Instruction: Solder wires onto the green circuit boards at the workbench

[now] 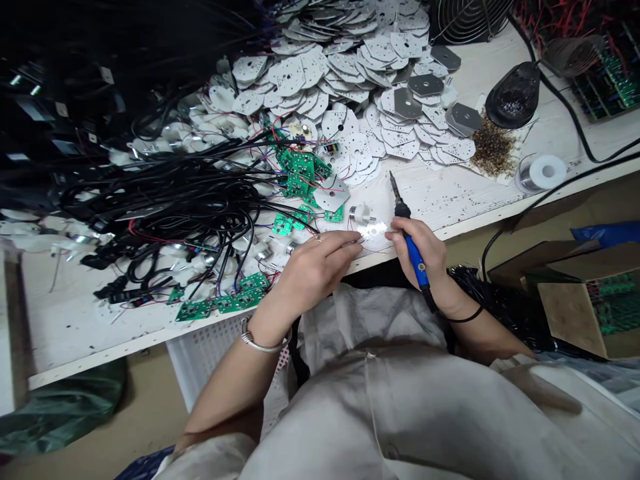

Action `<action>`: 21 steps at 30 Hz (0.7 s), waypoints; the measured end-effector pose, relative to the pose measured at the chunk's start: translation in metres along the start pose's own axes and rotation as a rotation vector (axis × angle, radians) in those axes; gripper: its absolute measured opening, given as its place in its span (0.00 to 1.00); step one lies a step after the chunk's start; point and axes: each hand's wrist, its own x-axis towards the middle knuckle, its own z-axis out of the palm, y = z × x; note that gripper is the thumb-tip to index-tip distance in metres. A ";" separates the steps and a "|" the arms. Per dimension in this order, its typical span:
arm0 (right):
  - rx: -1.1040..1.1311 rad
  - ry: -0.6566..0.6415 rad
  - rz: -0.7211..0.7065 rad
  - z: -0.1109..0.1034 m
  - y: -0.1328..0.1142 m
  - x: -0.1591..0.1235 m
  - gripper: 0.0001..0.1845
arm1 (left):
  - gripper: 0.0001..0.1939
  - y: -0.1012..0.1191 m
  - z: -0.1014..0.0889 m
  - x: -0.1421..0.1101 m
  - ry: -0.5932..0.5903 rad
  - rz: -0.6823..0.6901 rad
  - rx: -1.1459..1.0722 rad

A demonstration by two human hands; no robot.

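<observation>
Two hands: right hand (420,252) grip shut round one blue soldering iron (414,261), left hand (313,267) grip pinching one wired metal plate (374,231).

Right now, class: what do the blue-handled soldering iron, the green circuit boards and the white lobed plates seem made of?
The blue-handled soldering iron looks like glossy moulded plastic with a bare metal tip. The green circuit boards look like fibreglass under shiny solder mask. The white lobed plates look like thin coated sheet, possibly metal.
</observation>
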 end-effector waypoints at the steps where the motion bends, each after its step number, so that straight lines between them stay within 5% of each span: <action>1: -0.007 -0.001 -0.013 0.000 0.000 0.000 0.15 | 0.11 -0.001 0.001 0.000 0.004 0.012 0.013; 10: -0.077 0.040 -0.080 0.001 -0.001 0.001 0.14 | 0.09 0.004 0.011 0.016 0.019 0.128 0.265; 16: -0.093 0.033 -0.118 0.001 -0.001 0.002 0.15 | 0.08 0.004 0.015 0.018 0.147 -0.047 0.239; 21: -0.091 0.004 -0.114 0.001 -0.001 0.001 0.14 | 0.10 0.003 0.019 0.024 0.100 -0.182 0.299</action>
